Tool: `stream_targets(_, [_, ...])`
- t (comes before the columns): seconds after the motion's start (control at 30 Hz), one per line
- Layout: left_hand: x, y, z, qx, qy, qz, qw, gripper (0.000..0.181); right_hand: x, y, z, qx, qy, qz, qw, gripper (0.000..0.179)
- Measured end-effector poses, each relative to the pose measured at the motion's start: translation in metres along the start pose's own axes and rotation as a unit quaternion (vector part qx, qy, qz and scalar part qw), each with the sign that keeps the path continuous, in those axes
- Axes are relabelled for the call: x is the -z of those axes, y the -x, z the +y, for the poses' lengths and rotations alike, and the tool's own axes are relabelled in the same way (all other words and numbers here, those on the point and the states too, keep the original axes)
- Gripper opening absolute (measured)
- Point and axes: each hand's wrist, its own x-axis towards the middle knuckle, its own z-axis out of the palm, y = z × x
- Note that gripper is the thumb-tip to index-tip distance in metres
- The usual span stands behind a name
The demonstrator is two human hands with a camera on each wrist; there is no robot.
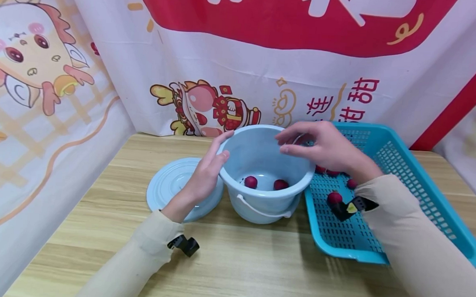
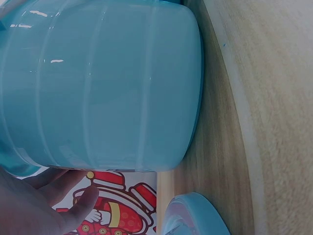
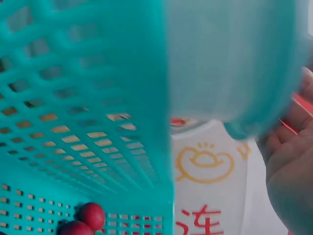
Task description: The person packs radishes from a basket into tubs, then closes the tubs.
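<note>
A light blue bucket (image 1: 267, 199) stands on the table, its handle hanging at the front. Two small dark-red balls (image 1: 250, 182) lie on its floor. My left hand (image 1: 201, 178) holds the bucket's left rim, thumb on the rim; in the left wrist view its fingers (image 2: 80, 208) lie beside the outer wall. Above the right rim hovers my right hand (image 1: 323, 146), thumb and fingers spread apart, with no ball visible between them. The right wrist view shows this hand (image 3: 293, 161) beside the bucket's rim (image 3: 274, 73).
A turquoise perforated basket (image 1: 418, 176) stands close against the bucket's right side, with several red balls (image 1: 334, 198) in it. The round blue lid (image 1: 167, 185) lies flat at the left, under my left wrist. A printed cloth (image 1: 233, 76) hangs behind the table.
</note>
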Motion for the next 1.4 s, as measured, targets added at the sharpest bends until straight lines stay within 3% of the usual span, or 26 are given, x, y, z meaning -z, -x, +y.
stream_targets(0.23, [-0.001, -0.001, 0.001, -0.004, 0.004, -0.002, 1.0000, 0.054, 0.027, 0.020, 0.018, -0.038, -0.031, 0.080, 0.9956, 0.039])
stream_targets(0.43, [-0.003, -0.003, 0.000, -0.004, 0.008, -0.004, 1.0000, 0.053, 0.046, 0.039, 0.040, -0.061, -0.024, 0.107, 0.9921, 0.043])
stream_targets(0.77, [-0.006, -0.005, 0.000, -0.005, 0.010, -0.008, 0.9999, 0.054, 0.062, 0.059, 0.064, -0.115, -0.044, 0.060, 0.9906, 0.046])
stream_targets(0.97, [-0.005, -0.001, 0.001, 0.004, 0.003, -0.004, 1.0000, 0.054, 0.064, 0.065, 0.074, -0.141, -0.048, 0.008, 0.9889, 0.049])
stream_targets(1.4, [0.000, 0.001, 0.000, 0.005, 0.002, -0.003, 1.0000, 0.053, 0.057, 0.073, 0.095, -0.149, -0.041, -0.081, 0.9847, 0.059])
